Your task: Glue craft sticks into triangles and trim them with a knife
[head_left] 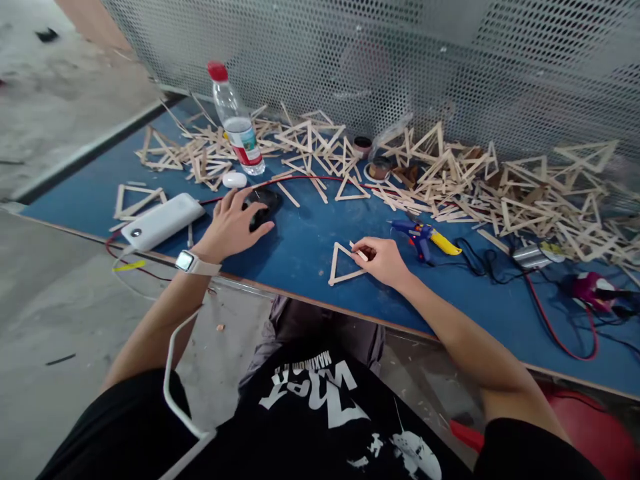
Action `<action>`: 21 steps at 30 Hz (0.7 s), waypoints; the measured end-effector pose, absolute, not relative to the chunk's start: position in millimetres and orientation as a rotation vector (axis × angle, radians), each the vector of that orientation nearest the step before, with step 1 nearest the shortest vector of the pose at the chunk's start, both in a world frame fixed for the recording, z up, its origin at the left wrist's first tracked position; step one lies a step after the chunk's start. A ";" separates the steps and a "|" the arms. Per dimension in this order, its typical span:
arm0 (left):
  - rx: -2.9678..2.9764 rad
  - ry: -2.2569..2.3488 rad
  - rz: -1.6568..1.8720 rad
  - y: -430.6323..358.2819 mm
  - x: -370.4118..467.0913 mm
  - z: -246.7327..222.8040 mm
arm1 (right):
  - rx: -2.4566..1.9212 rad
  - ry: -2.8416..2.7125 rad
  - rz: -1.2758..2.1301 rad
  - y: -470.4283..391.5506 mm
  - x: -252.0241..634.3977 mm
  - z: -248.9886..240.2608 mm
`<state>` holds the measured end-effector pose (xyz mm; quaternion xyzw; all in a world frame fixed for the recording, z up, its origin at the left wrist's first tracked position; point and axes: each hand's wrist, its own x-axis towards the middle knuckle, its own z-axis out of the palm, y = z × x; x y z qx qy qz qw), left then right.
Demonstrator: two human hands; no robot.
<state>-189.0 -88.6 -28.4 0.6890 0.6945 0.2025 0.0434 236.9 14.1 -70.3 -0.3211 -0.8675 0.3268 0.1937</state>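
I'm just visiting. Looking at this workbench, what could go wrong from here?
The blue glue gun lies close to the right hand; if its tip is hot, a stray touch might burn.
The white power bank sits near the table's front edge, beside the left hand; a sideways sweep could knock it off.
The bottle stands beside piled wooden sticks; a bump might tip it into them.

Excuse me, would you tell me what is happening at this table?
A person pinches a stick in the right hand at a wooden triangle on the blue table. The left hand rests over a black object. A glue gun lies near the right hand, and a heap of sticks spreads along the back.
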 end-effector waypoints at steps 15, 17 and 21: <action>1.631 1.935 0.520 -0.9 -265.2 -6.3 | -0.871 -2.265 0.894 2.6 234.7 -43.8; 1.669 1.908 0.527 -3.4 -267.2 -6.5 | -0.868 -2.250 0.899 2.2 234.8 -42.3; 1.748 1.894 0.531 -10.0 -265.3 -9.8 | -0.872 -2.240 0.926 2.7 235.2 -40.0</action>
